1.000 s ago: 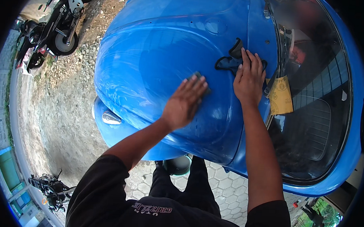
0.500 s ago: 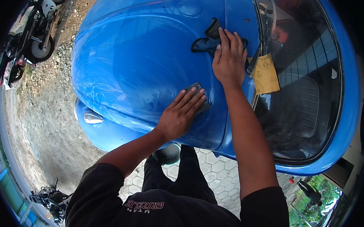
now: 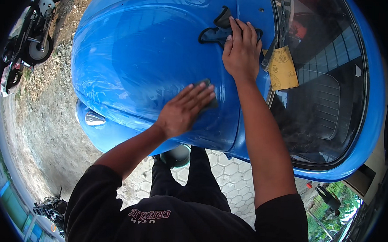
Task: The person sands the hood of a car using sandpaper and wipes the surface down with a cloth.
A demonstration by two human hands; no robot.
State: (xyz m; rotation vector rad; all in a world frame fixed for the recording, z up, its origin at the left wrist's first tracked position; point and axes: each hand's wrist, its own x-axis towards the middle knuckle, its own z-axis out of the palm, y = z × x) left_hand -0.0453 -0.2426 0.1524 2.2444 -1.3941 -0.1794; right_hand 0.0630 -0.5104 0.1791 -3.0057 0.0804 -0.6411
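Observation:
My left hand (image 3: 180, 112) lies flat on a blue car hood (image 3: 131, 62), slightly blurred. Under its outstretched fingers is a grey sheet that looks like sandpaper (image 3: 213, 100), its edges showing past the fingertips. Farther up, near the windshield, my right hand (image 3: 242, 54) rests with straight, slightly parted fingers. It bears on a crumpled dark blue cloth with black edging (image 3: 215, 34), partly hidden by the palm. Whitish smears streak the paint on the left side of the hood.
A yellow printed paper sheet (image 3: 284, 69) lies at the wiper by the windshield (image 3: 325, 96). Below the car a dark bucket (image 3: 176, 155) stands by my legs on paving. Motorcycles (image 3: 34, 49) are parked at left, and a person (image 3: 329, 198) is at lower right.
The whole view has shifted a little, so the car sits higher and farther left. My left hand has slid slightly left with the grey sheet beneath it; my right hand stays on the cloth.

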